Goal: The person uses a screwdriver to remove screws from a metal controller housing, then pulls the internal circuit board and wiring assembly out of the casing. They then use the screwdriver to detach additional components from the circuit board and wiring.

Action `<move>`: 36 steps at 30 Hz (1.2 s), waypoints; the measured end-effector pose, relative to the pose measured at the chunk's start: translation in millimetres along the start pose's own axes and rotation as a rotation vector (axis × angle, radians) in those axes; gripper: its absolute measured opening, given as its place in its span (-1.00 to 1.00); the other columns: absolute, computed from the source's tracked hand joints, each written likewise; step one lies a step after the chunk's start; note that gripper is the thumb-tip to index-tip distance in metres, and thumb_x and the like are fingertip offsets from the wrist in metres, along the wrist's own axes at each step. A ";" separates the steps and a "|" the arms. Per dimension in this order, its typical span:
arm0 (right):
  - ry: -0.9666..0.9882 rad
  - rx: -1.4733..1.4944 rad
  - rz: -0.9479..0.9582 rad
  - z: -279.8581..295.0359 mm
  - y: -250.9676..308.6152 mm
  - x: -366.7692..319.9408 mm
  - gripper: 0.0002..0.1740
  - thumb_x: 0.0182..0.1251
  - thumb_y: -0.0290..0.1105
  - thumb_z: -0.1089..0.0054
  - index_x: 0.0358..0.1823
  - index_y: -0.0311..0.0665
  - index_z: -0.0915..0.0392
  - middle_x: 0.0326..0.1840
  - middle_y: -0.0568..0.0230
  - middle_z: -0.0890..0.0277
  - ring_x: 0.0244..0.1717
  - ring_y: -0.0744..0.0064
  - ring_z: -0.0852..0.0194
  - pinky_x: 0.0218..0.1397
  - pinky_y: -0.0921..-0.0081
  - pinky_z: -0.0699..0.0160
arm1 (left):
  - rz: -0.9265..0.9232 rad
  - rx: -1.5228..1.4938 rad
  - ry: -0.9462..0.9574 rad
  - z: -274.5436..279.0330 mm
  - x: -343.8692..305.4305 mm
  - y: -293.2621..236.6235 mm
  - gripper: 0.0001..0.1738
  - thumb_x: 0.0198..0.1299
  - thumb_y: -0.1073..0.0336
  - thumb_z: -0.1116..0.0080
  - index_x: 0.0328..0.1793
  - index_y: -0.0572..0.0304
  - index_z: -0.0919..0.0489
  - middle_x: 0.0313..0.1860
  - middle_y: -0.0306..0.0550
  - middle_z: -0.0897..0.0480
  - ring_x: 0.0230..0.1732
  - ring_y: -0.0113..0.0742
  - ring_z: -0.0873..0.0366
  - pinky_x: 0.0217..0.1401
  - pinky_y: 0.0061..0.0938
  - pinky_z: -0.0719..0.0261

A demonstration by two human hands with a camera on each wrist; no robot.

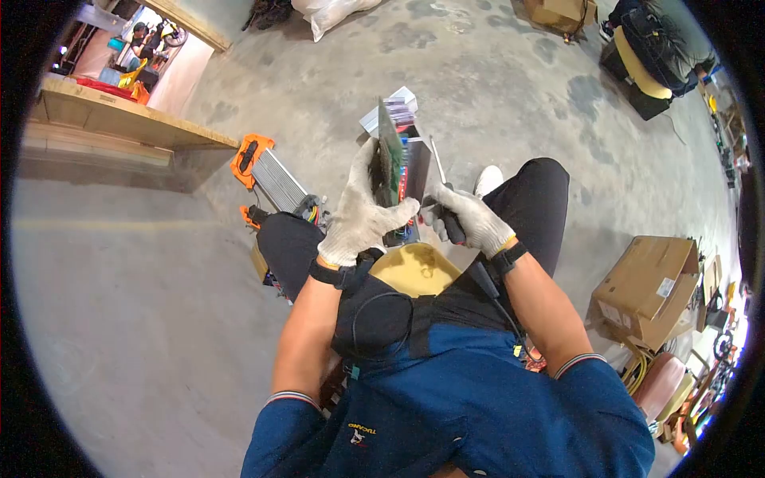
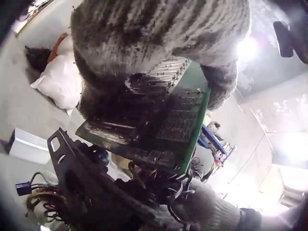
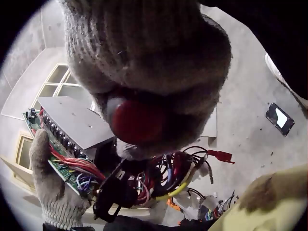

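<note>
Gloved in knit, my left hand (image 1: 362,215) grips a green circuit board (image 1: 389,163) that stands on edge between my knees. Rows of solder points cover the near face of the board (image 2: 180,120) in the left wrist view. On its other side, the right wrist view shows a grey metal plate (image 3: 77,122) and bundled red and white wires (image 3: 79,166). My right hand (image 1: 474,221), also gloved, holds a screwdriver (image 1: 437,159) by its dark and red handle, its shaft pointing up and away beside the board. A black bracket (image 2: 72,166) with slots hangs among the wires.
A finned metal unit with orange ends (image 1: 279,179) lies by my left knee. A yellow seat (image 1: 418,271) shows between my legs. Cardboard boxes (image 1: 649,287) stand at the right, a wooden-edged ledge (image 1: 135,115) at the left. White sacks (image 1: 331,12) lie ahead on the concrete floor.
</note>
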State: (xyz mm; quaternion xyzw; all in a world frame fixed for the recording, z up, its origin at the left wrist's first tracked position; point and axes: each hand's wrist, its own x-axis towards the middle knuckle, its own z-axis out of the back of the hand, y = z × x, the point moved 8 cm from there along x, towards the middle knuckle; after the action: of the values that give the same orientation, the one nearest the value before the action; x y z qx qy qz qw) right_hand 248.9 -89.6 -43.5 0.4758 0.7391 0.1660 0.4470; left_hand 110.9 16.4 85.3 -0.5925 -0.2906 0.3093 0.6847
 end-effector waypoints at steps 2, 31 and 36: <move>0.017 0.081 -0.005 -6.9 5.9 -10.0 -0.45 0.73 0.12 -0.21 0.15 -0.32 -0.64 -0.20 0.17 -0.76 -0.47 0.51 -0.66 -0.44 0.56 -0.65 | -0.052 0.114 0.039 -3.8 -3.8 -20.9 0.29 0.04 0.34 -0.70 0.83 0.41 -0.10 0.62 0.22 -0.45 0.63 -0.03 -0.45 0.73 -0.19 -0.42; 0.556 0.989 -0.100 -37.4 -8.7 -40.9 -0.22 0.77 0.20 -0.07 0.78 -0.07 -0.31 0.72 0.01 -0.43 0.62 0.03 -0.52 0.67 -0.11 -0.55 | -0.925 1.117 0.526 -66.2 -49.9 -83.4 -0.31 0.22 0.27 -0.23 0.55 -0.26 -0.59 0.62 0.12 -0.50 0.62 0.13 -0.51 0.73 0.25 -0.41; 0.402 0.548 0.114 -13.1 -0.1 -26.3 -0.27 0.69 0.10 -0.28 0.57 -0.35 -0.51 0.42 -0.02 -0.72 0.37 0.20 -0.76 0.49 0.21 -0.74 | -0.591 1.080 0.329 -41.5 -40.8 -87.9 -0.06 0.13 0.27 -0.48 0.69 0.20 -0.42 0.66 0.42 -0.41 0.63 0.35 -0.47 0.75 0.11 -0.38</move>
State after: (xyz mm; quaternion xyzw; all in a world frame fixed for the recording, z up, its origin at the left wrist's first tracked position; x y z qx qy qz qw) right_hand 242.0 -109.8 -23.3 0.5765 0.8016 0.0768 0.1380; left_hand 123.5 -50.5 165.8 -0.0984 -0.1362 0.1152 0.9790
